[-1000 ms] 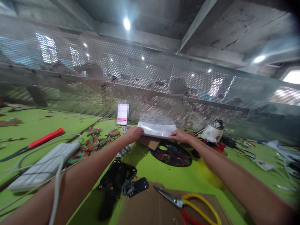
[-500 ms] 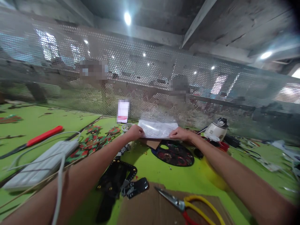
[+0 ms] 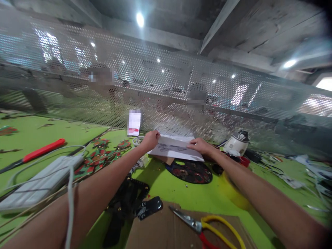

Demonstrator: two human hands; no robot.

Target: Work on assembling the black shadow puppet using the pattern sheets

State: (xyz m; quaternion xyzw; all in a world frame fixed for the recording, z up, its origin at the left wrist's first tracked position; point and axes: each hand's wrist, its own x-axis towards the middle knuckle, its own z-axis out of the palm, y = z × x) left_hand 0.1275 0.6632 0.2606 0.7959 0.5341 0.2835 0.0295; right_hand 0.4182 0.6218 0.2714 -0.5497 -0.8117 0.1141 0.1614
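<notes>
A white sheet of paper (image 3: 176,150) with dark printed drawings is spread between my hands near the back of the table. My left hand (image 3: 151,140) is closed, pinching the sheet at its left edge. On the opposite side, my right hand (image 3: 200,145) has its fingers closed on the sheet's right part. Another white sheet (image 3: 185,138) shows behind the first. Beneath the near edge lie a piece of brown cardboard (image 3: 166,159) and a dark oval plate (image 3: 190,172) with reddish marks.
Scissors (image 3: 197,226) lie on a cardboard sheet (image 3: 155,235) in front. On the left are a power strip (image 3: 41,183), a red-handled knife (image 3: 44,150) and red-green pieces (image 3: 98,155). A phone (image 3: 134,122) leans on the perforated screen (image 3: 160,93). A white kettle-like container (image 3: 237,142) stands right.
The flat, shiny white sheet has been tilted up, and its printed drawings now show. My left hand has risen slightly with its edge. The view has shifted a little.
</notes>
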